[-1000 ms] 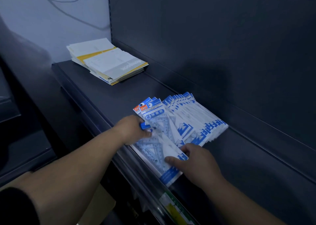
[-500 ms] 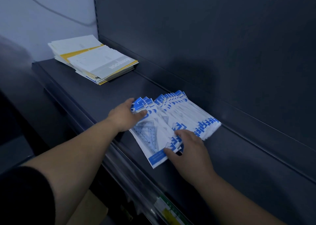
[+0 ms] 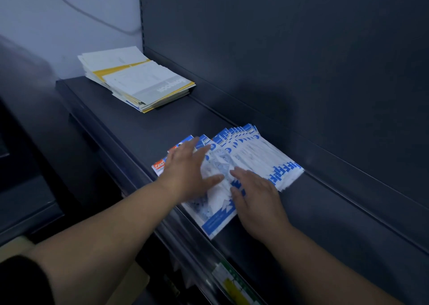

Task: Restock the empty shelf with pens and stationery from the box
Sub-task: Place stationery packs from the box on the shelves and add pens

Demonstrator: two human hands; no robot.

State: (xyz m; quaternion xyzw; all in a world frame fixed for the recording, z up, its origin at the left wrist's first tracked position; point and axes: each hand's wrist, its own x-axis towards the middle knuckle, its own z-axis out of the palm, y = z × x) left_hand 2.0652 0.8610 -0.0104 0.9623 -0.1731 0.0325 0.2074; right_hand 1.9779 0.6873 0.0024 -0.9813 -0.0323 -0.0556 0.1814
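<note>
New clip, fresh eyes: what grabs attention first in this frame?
The eye lands first on the fan of blue-and-white packets spread mid-shelf, bright against the dark shelf. The left hand and the right hand lie flat on its near end, fingers straight. Next comes the stack of white and yellow pads at the shelf's far left end, by the back panel.

Left hand (image 3: 188, 172), right hand (image 3: 257, 200) on packets (image 3: 262, 156)

left hand (image 3: 188, 172) flat, right hand (image 3: 254, 192) flat — fingers straight
</note>
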